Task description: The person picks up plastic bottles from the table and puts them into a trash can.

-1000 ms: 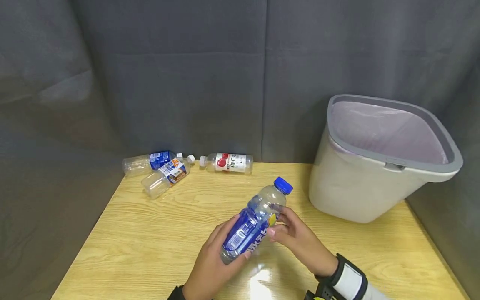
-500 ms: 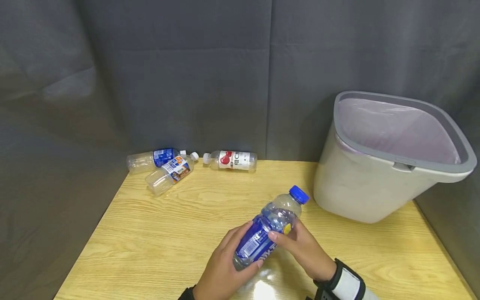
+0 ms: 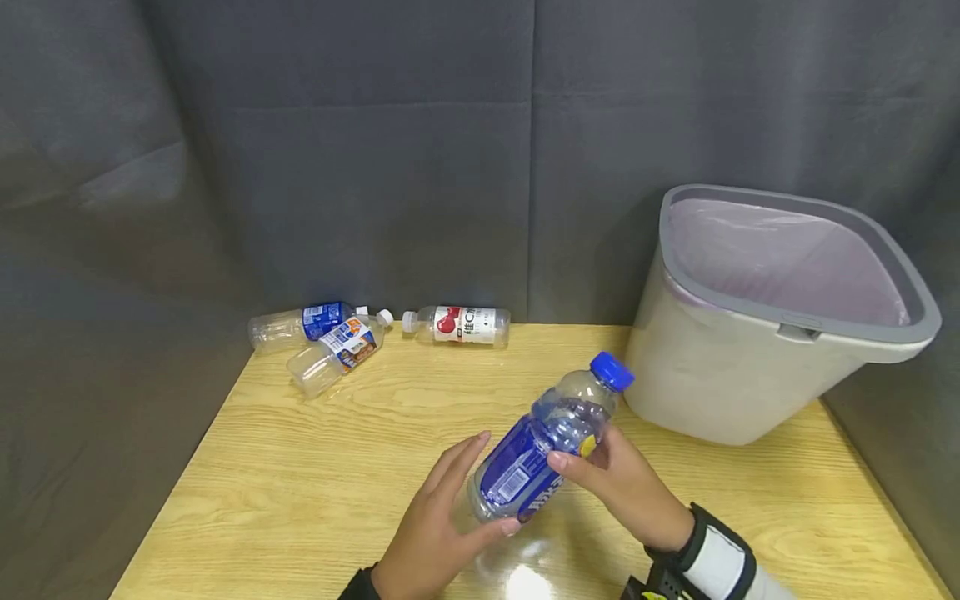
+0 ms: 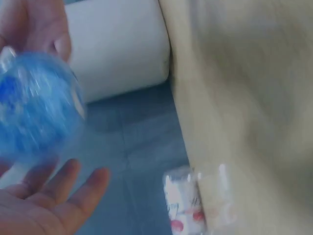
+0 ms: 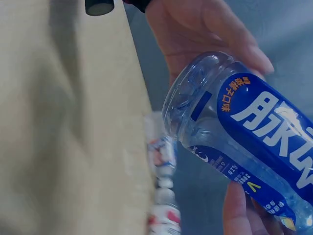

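Observation:
My right hand (image 3: 630,492) grips a clear plastic bottle (image 3: 543,450) with a blue label and blue cap, thumb across the label. The bottle is tilted above the table, its cap pointing up and to the right. Around its base my left hand (image 3: 435,521) is spread, fingers loosened, with the thumb tip close to the bottom edge. In the left wrist view a gap shows between the left fingers (image 4: 88,196) and the bottle's base (image 4: 36,110). The bottle's label (image 5: 274,127) faces the right wrist camera, and my left hand (image 5: 200,34) shows behind the base.
A light grey trash bin (image 3: 697,367) with a liner stands at the back right. Along the back lie a bottle with a red-and-white label (image 3: 465,325), one with an orange-and-blue label (image 3: 337,354) and a blue-labelled one (image 3: 300,325). A dark curtain (image 3: 375,167) hangs behind the table.
The bottle has moved to the right, toward the bin. My right hand has closed round its upper part, while my left fingers have opened away from the lower part.

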A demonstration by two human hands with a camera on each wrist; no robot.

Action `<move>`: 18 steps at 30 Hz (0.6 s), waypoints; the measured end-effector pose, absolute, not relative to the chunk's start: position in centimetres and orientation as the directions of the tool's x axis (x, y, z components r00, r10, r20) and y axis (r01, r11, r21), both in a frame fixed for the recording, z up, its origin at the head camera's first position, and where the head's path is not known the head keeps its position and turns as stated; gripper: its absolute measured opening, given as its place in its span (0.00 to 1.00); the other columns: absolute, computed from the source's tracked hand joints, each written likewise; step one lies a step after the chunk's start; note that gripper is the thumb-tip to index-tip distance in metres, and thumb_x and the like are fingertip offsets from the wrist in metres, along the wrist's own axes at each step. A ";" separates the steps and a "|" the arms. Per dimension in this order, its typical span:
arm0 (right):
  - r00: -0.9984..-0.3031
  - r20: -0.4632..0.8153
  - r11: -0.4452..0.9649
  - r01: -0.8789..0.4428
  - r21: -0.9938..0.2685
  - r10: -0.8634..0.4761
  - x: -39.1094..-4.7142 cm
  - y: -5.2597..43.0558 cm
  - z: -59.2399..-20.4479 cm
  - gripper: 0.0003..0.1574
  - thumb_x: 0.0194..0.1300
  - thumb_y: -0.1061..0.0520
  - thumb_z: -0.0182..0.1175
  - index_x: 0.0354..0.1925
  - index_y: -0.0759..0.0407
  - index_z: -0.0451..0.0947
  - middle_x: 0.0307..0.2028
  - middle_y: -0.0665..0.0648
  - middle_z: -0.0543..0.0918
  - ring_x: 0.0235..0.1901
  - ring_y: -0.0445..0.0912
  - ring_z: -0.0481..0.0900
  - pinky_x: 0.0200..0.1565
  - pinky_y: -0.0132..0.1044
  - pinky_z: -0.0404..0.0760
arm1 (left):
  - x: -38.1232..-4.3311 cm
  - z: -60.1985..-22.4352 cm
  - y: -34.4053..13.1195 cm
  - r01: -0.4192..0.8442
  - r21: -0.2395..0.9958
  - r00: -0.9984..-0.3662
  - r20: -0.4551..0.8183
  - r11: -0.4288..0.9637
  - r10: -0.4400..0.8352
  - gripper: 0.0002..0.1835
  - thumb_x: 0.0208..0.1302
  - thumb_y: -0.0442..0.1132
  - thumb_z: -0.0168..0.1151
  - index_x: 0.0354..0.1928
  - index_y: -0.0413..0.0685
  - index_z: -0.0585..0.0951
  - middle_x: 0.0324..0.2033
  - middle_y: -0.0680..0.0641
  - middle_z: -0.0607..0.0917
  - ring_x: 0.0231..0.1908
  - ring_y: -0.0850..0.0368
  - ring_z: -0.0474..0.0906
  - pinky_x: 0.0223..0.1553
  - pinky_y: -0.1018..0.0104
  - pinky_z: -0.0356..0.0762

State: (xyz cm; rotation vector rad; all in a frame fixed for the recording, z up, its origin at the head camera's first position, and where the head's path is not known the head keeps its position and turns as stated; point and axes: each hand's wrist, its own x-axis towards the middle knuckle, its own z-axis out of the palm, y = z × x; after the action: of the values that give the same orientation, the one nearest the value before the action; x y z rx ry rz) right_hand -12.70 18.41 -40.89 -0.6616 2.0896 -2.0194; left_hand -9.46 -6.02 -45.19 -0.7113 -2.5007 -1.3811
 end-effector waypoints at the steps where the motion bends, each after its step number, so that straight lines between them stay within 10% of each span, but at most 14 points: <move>1: -0.886 0.207 -0.007 -0.225 -0.974 -0.414 -12.8 18.8 -40.1 0.40 0.66 0.63 0.57 0.70 0.50 0.50 0.62 0.61 0.66 0.54 0.53 0.72 0.49 0.44 0.76 | -9.9 -45.0 -6.7 0.504 0.725 -0.863 0.400 0.470 0.308 0.46 0.55 0.60 0.65 0.72 0.63 0.54 0.66 0.57 0.60 0.63 0.56 0.59 0.57 0.45 0.63; 13: -0.897 0.387 0.168 -0.424 -0.890 -0.212 -12.6 26.1 -28.0 0.39 0.64 0.69 0.55 0.68 0.54 0.53 0.59 0.62 0.66 0.55 0.50 0.70 0.50 0.30 0.73 | -20.7 -45.7 -20.4 0.270 0.503 -0.865 0.501 0.821 -0.022 0.46 0.52 0.48 0.71 0.70 0.48 0.58 0.63 0.35 0.62 0.64 0.36 0.52 0.57 0.35 0.54; 18: -0.824 0.561 -0.163 -0.544 -0.823 -0.080 -13.4 29.4 -23.9 0.35 0.61 0.75 0.52 0.65 0.67 0.56 0.56 0.67 0.69 0.54 0.53 0.71 0.52 0.32 0.73 | -23.3 -46.8 -25.6 0.008 0.464 -0.904 0.382 0.886 -0.192 0.47 0.51 0.48 0.71 0.69 0.40 0.57 0.62 0.27 0.59 0.63 0.30 0.49 0.49 0.27 0.54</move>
State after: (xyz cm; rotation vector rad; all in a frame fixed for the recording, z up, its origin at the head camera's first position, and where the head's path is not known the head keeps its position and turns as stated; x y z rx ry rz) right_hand -13.36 29.38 -23.94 -0.8743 2.1998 -2.5308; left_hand -23.31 -25.55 -46.76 0.1343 -2.6282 -0.6499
